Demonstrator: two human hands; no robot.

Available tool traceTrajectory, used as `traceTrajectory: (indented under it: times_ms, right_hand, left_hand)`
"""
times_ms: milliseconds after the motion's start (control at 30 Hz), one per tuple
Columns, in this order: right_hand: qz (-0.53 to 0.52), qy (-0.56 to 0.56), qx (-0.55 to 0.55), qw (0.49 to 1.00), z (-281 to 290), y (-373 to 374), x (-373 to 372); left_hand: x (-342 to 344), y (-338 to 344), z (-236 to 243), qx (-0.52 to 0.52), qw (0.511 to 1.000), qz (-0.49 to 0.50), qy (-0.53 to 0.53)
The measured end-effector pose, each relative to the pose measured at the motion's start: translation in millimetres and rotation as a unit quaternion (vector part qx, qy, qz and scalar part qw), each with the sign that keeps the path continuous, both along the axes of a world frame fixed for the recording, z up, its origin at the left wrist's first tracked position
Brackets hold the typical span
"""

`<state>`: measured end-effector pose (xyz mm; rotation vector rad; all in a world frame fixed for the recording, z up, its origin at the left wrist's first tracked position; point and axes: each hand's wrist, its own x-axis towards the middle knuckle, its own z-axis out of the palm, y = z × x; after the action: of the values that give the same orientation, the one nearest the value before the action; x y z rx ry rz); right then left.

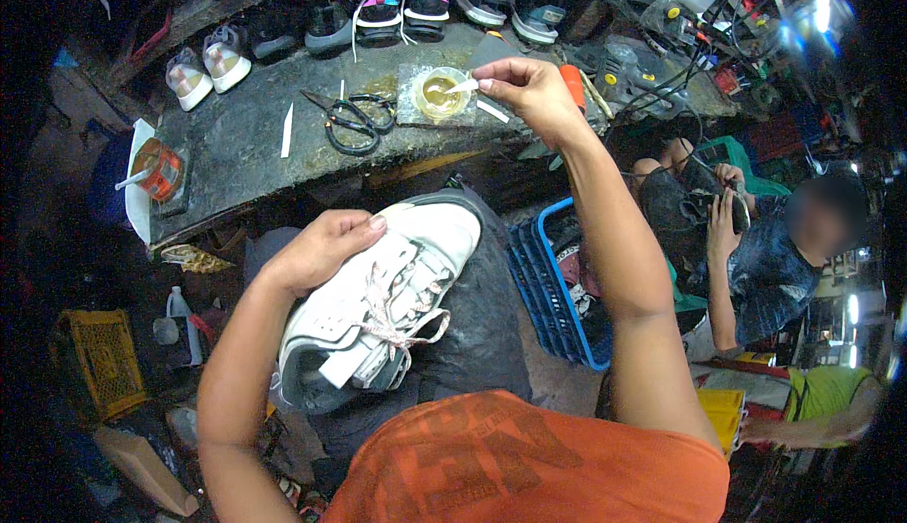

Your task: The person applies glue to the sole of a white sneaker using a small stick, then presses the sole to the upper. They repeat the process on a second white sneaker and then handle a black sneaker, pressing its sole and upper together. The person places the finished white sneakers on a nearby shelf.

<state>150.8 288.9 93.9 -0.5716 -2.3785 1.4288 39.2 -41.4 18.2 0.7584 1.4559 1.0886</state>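
the left hand (329, 249) grasps the white shoe (383, 282) on the lap (487, 320), long axis slanting up-right, toe (452, 209) toward the cup (425, 100) on the bench (236, 145), where the right hand (522, 96), well apart from the shoe, pinches a white stick (462, 86)

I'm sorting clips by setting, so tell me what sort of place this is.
Probably a shoe-repair or shoemaking workshop: a white lace-up shoe under the left hand, black-handled metal scissors on the dark, worn workbench, and pink-and-black sneakers toward its far side.
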Motion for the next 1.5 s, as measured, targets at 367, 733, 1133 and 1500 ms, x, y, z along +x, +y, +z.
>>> traceTrajectory:
  times_ms: [367, 733, 1133, 1500]
  right_hand:
    - [0.037, -0.011, 0.364, 0.931, -8.2, -17.2, -27.8]
    - [0.019, -0.093, 0.359, 0.929, -16.0, -13.6, -39.2]
    - [-0.032, 0.046, 0.093, 0.994, -15.4, -23.2, 4.8]
    - [-0.053, 0.116, 0.172, 0.977, -22.1, -19.3, 3.5]
  left_hand:
    - [1.5, 26.4, -6.9, -0.023, 0.994, 0.045, -0.093]
    - [7.7, 19.3, 26.0, 0.019, 0.989, 0.007, 0.144]
    - [-4.1, 29.9, 26.7, 0.030, 0.984, -0.074, 0.158]
    - [0.8, 32.8, 28.9, -0.001, 0.998, -0.043, 0.045]
